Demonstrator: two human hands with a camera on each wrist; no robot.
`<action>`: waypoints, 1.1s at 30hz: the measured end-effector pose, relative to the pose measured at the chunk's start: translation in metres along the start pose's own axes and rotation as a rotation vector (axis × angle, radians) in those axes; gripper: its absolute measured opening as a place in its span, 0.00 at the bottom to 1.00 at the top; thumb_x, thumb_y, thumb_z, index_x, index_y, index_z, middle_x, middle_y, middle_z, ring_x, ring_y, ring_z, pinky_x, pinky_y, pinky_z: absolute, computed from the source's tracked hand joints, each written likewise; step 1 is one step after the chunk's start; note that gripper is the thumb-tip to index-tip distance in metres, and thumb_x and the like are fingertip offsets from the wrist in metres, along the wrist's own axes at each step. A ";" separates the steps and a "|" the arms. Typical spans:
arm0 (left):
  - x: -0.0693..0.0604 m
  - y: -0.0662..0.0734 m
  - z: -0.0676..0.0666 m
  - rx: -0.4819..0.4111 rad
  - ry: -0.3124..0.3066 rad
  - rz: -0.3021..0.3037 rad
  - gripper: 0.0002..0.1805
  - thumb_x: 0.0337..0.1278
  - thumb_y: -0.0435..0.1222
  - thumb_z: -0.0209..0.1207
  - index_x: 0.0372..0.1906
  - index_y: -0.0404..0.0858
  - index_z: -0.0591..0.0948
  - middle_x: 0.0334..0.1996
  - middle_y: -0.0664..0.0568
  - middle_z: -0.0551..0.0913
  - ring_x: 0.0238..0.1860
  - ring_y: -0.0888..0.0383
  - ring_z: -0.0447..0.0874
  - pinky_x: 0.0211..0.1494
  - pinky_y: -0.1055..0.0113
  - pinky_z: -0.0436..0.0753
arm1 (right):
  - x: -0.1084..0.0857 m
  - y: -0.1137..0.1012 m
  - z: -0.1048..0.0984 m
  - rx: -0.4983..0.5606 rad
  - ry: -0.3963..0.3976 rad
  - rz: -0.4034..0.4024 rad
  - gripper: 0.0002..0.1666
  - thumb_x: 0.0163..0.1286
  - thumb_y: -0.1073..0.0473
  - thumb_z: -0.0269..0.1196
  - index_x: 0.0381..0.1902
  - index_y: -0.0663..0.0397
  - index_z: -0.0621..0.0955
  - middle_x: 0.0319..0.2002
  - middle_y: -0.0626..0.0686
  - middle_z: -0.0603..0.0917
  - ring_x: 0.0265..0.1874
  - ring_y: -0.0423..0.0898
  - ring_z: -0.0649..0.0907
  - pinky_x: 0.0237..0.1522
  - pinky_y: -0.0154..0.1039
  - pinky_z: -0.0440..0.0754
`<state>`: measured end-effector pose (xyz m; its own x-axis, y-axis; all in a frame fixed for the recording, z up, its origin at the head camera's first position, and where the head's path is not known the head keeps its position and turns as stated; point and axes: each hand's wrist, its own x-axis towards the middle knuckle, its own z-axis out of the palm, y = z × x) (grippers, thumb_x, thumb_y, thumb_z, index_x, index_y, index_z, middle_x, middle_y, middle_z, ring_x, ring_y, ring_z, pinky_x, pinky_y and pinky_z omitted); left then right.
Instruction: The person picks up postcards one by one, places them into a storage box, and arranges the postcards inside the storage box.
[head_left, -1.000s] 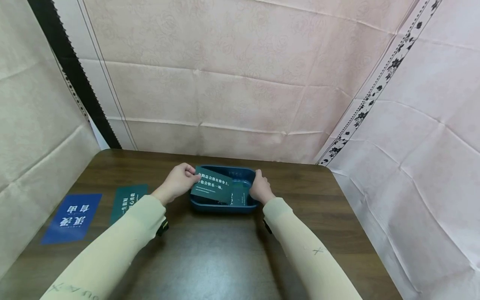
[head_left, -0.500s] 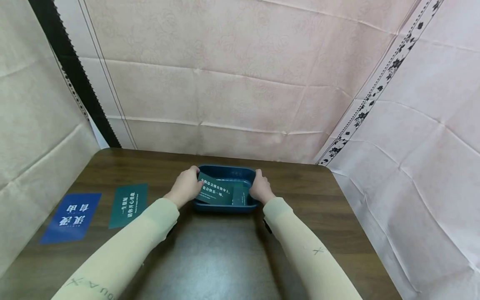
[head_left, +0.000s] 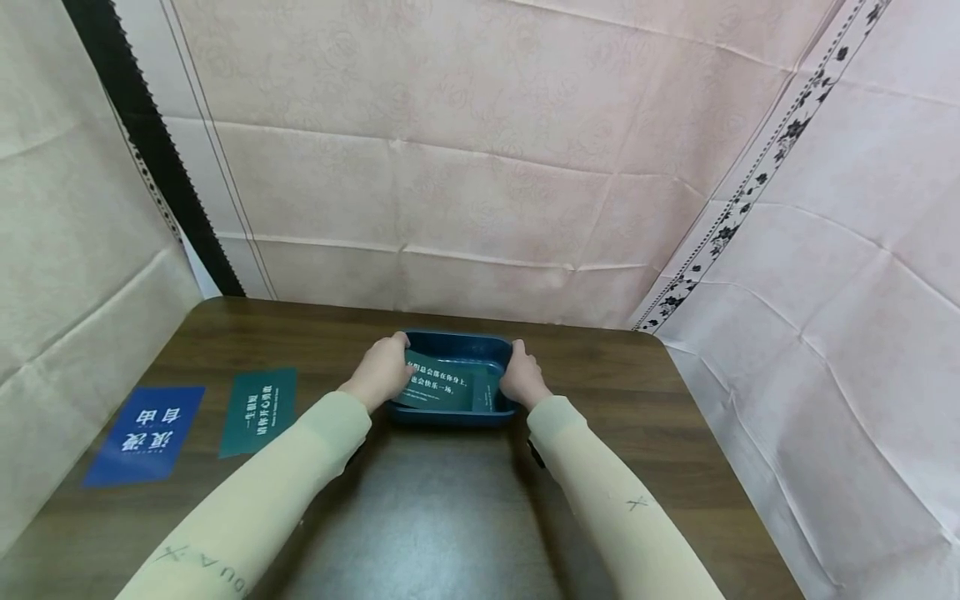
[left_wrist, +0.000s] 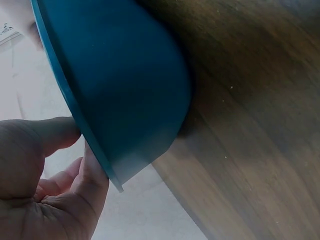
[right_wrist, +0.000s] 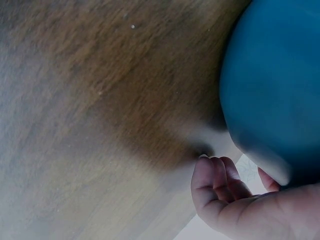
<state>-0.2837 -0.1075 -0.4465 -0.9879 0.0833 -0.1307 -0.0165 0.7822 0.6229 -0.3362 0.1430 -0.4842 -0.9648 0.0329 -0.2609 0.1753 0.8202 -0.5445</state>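
A dark blue plastic tray (head_left: 450, 418) stands on the table near its far edge. Inside lies a dark green card with white characters (head_left: 438, 385), and a second green card (head_left: 483, 390) is partly covered by it. My left hand (head_left: 379, 371) holds the tray's left rim, thumb over the edge. In the left wrist view, the left hand's (left_wrist: 55, 185) thumb and fingers meet at the rim of the tray (left_wrist: 125, 95). My right hand (head_left: 522, 377) grips the right rim; in the right wrist view its curled fingers (right_wrist: 215, 187) show beside the tray wall (right_wrist: 275, 90).
To the left on the brown wooden table (head_left: 435, 500) lie a green card (head_left: 258, 412) and a blue card (head_left: 146, 435), both with white characters. Pale cloth (head_left: 480, 167) hangs behind the table and on both sides.
My left hand has let go of the green card, which dropped flat into the tray, and has taken hold of the left rim. My right hand has stayed on the right rim.
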 end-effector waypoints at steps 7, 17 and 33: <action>0.004 0.005 0.005 0.040 -0.005 0.034 0.31 0.69 0.33 0.60 0.70 0.24 0.64 0.63 0.31 0.72 0.59 0.42 0.76 0.63 0.48 0.77 | -0.001 0.000 -0.001 -0.010 0.010 -0.013 0.44 0.71 0.69 0.60 0.77 0.52 0.52 0.67 0.66 0.68 0.61 0.61 0.74 0.61 0.64 0.74; 0.003 0.010 0.016 0.214 0.043 0.084 0.19 0.67 0.25 0.57 0.59 0.19 0.72 0.53 0.28 0.77 0.50 0.41 0.81 0.55 0.48 0.83 | 0.001 0.000 0.001 0.000 0.003 0.000 0.43 0.71 0.69 0.60 0.77 0.50 0.53 0.67 0.65 0.69 0.60 0.60 0.75 0.60 0.63 0.75; 0.005 0.005 0.019 0.180 -0.031 0.056 0.24 0.64 0.28 0.63 0.62 0.24 0.73 0.56 0.34 0.78 0.52 0.45 0.79 0.59 0.46 0.80 | 0.001 -0.001 0.000 0.016 0.003 0.013 0.44 0.71 0.69 0.60 0.77 0.48 0.52 0.68 0.65 0.68 0.61 0.60 0.74 0.61 0.64 0.74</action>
<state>-0.2854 -0.0913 -0.4588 -0.9812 0.1471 -0.1251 0.0694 0.8733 0.4822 -0.3370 0.1421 -0.4836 -0.9630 0.0454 -0.2657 0.1910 0.8105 -0.5538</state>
